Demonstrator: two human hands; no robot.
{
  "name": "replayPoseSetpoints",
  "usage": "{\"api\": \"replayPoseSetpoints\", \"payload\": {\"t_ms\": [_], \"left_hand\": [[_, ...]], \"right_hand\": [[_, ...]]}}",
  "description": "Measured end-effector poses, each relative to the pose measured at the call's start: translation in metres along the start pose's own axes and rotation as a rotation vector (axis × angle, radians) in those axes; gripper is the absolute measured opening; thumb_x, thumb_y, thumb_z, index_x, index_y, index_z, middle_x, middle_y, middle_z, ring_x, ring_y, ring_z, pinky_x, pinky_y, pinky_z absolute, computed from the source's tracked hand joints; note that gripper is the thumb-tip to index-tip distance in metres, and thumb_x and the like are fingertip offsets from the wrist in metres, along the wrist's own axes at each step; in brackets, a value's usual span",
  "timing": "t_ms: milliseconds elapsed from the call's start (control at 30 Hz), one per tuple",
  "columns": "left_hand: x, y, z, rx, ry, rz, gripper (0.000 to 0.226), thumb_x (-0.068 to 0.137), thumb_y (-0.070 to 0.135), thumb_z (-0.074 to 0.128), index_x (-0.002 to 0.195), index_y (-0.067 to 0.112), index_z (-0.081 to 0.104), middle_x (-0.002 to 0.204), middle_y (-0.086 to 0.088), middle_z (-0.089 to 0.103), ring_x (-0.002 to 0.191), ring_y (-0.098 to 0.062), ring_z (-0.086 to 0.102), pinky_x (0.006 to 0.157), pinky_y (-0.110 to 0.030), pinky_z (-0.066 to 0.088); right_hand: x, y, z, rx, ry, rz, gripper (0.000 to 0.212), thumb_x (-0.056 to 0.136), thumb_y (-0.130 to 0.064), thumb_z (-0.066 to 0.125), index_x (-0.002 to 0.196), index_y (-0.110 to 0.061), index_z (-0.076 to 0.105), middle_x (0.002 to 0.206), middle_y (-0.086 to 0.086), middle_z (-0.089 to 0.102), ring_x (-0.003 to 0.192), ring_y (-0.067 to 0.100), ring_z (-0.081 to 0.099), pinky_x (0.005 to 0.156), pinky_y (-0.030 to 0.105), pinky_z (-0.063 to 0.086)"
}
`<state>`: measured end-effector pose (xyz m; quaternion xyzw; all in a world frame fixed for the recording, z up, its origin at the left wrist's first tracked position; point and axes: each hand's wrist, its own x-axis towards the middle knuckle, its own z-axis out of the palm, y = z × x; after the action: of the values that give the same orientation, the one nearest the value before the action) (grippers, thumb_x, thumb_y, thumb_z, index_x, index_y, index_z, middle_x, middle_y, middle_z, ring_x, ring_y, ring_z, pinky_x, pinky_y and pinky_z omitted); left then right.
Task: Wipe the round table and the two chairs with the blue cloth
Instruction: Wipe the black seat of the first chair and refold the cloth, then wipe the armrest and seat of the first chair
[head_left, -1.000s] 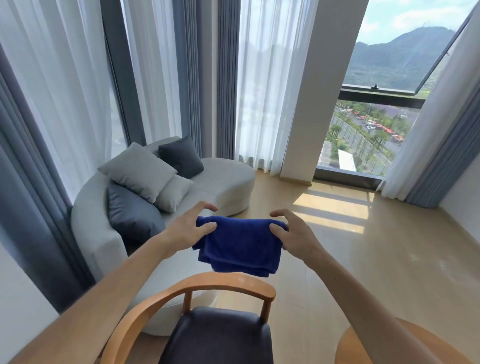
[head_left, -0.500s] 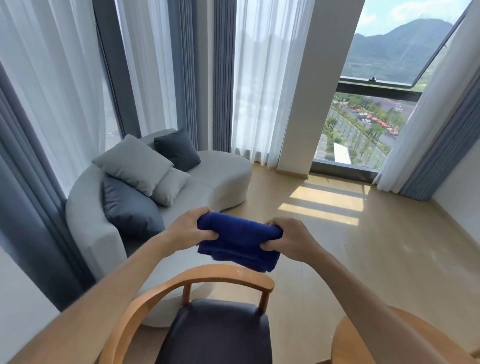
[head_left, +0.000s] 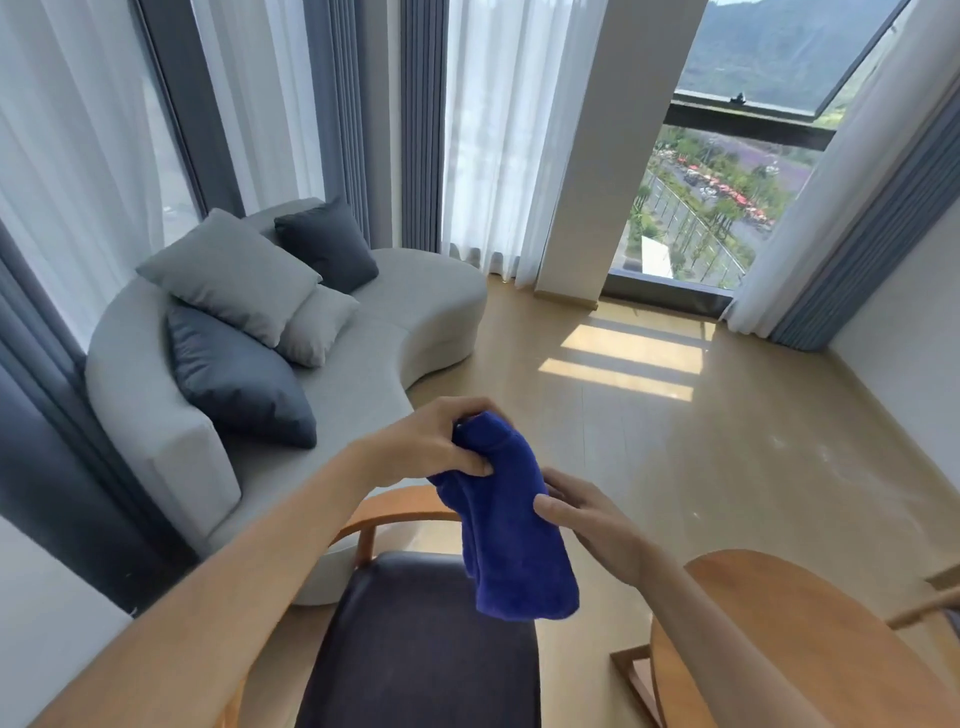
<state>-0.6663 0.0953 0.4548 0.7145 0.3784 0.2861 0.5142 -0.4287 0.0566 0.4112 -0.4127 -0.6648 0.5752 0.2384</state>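
Blue cloth (head_left: 511, 530) hangs in the air above the chair (head_left: 415, 644), clear of the seat, not touching it or the table (head_left: 779, 623) at lower right. Judging by the drape, it is light, soft terry, limp with no stiffness of its own: it folds and sags wherever you do not support it, and it looks bunched into a loose layered pad, not spread flat. Not fragile, unlikely to slip from dry skin. Best hold, by my reading, is a broad one over the gathered top, palm behind the pad, so a flat face is left for wiping; a corner pinch would let the rest trail. Your left hand (head_left: 431, 447) is up at the top of the cloth, thumb and fingers (head_left: 475, 465) closed on the bunched upper edge, wrist slightly cocked, forearm reaching in from lower left. Your right hand (head_left: 584, 512) sits lower at the cloth's right edge, fingers loosely extended, thumb lying against the fabric; contact is there, but you cannot call it a firm grip from this view. Both forearms converge over the chair back, elbows low
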Motion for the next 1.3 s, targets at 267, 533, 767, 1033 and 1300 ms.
{"api": "replayPoseSetpoints", "payload": {"t_ms": [267,533,767,1033,1300], "left_hand": [[0.062,-0.037,0.020,-0.188,0.066,-0.099,0.040,0.070,0.008,0.074,0.102,0.029,0.063,0.095,0.006,0.069,0.093,-0.012,0.065,0.078,-0.025,0.052],[0.116,-0.117,0.060,-0.586,0.164,-0.355,0.033,0.065,-0.004,0.053,0.091,0.015,0.061,0.076,0.000,0.062,0.068,-0.013,0.061,0.048,-0.018,0.044],[0.130,-0.205,0.094,-0.651,0.285,-0.441,0.031,0.067,-0.002,0.051,0.090,0.013,0.067,0.088,-0.008,0.066,0.086,-0.022,0.062,0.078,-0.033,0.050],[0.115,-0.318,0.063,0.128,0.512,-0.684,0.032,0.092,0.014,0.054,0.122,0.025,0.055,0.126,0.008,0.055,0.117,-0.009,0.049,0.094,-0.023,0.037],[0.066,-0.409,-0.004,0.814,0.391,-0.834,0.053,0.098,0.038,0.036,0.148,0.024,0.025,0.157,-0.003,0.019,0.146,-0.023,0.007,0.118,-0.047,0.005]], "right_hand": [[0.016,0.056,-0.017,0.397,0.095,0.051,0.069,0.077,-0.065,0.066,0.135,-0.029,0.052,0.135,0.000,0.059,0.125,0.021,0.055,0.094,0.026,0.049],[0.061,0.139,-0.050,0.592,-0.015,0.175,0.082,0.075,-0.066,0.067,0.136,-0.013,0.050,0.130,0.002,0.063,0.122,0.016,0.057,0.091,0.020,0.049],[0.086,0.221,-0.018,0.650,0.077,0.145,0.061,0.092,-0.046,0.052,0.146,-0.023,0.038,0.142,0.020,0.048,0.126,0.046,0.046,0.104,0.066,0.034],[0.149,0.262,-0.035,0.047,0.661,0.325,0.036,0.091,-0.046,0.059,0.127,-0.045,0.051,0.122,-0.018,0.063,0.107,0.008,0.062,0.091,0.036,0.050],[0.222,0.334,0.004,-1.006,0.595,0.528,0.069,0.093,-0.054,0.046,0.148,-0.015,0.032,0.156,0.013,0.022,0.144,0.031,0.020,0.116,0.048,0.016]]}}
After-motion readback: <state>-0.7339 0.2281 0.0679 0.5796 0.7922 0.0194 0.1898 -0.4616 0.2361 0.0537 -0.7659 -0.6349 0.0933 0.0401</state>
